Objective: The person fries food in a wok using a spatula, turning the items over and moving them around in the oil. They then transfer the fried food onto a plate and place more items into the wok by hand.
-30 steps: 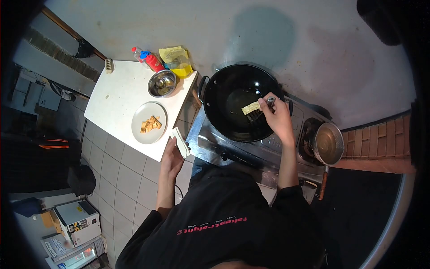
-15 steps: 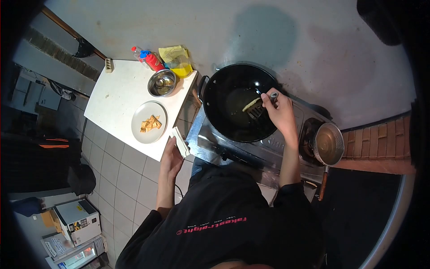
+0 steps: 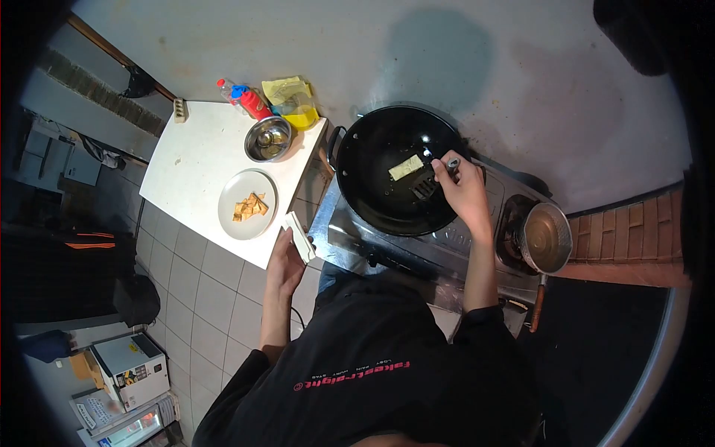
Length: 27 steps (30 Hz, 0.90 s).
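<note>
My right hand (image 3: pixel 468 195) is closed round the handle of a black slotted spatula (image 3: pixel 424 188). The spatula's head is low inside a large black wok (image 3: pixel 372 205). Just beyond it, a pale yellow rectangular piece of food (image 3: pixel 406 167) lies flat in the wok, with a little shiny liquid around it. My left hand (image 3: pixel 283 267) grips a white, flat, slab-like thing (image 3: pixel 299 237) beside the table corner; its exact kind I cannot make out. Left of that hand, a plate (image 3: pixel 232 188) holds several browned, folded pieces of food (image 3: pixel 249 207).
On the white table (image 3: pixel 190 167) stand a metal bowl (image 3: pixel 268 139), a red bottle with a blue cap (image 3: pixel 253 103) and a yellow packet (image 3: pixel 298 104). A metal saucepan (image 3: pixel 547 238) sits on the right burner of the stove, its handle pointing toward me. The wall (image 3: pixel 536 97) rises behind.
The pale piece of food, earlier tilted on edge against the spatula, now lies flat in the wok. The spatula and my right hand have shifted slightly; my left hand stays put.
</note>
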Each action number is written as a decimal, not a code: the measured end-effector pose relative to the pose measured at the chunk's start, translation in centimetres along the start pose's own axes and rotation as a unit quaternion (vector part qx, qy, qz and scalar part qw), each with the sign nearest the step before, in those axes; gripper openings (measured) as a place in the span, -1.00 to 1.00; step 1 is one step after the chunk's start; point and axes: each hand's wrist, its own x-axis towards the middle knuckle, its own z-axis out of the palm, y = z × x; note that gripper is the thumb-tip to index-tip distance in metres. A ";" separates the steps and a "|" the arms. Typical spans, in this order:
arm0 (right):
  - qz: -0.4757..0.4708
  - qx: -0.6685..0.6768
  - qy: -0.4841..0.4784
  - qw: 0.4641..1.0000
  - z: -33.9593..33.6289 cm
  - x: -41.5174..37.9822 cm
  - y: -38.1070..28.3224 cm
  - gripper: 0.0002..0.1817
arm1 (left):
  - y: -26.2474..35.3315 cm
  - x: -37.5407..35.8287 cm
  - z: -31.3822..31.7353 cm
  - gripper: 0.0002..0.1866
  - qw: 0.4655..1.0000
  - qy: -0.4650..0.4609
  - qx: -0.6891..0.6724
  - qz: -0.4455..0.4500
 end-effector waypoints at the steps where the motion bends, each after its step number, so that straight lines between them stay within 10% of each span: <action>1: 0.002 0.001 -0.003 1.000 0.1 -0.1 0.1 -0.72 | -0.1 0.1 -0.2 -0.71 1.000 -0.006 0.001 -0.001; 27: -0.014 0.055 0.043 0.997 1.2 1.4 0.1 -0.67 | 0.0 -0.5 -0.3 -0.70 1.000 0.000 0.001 -0.002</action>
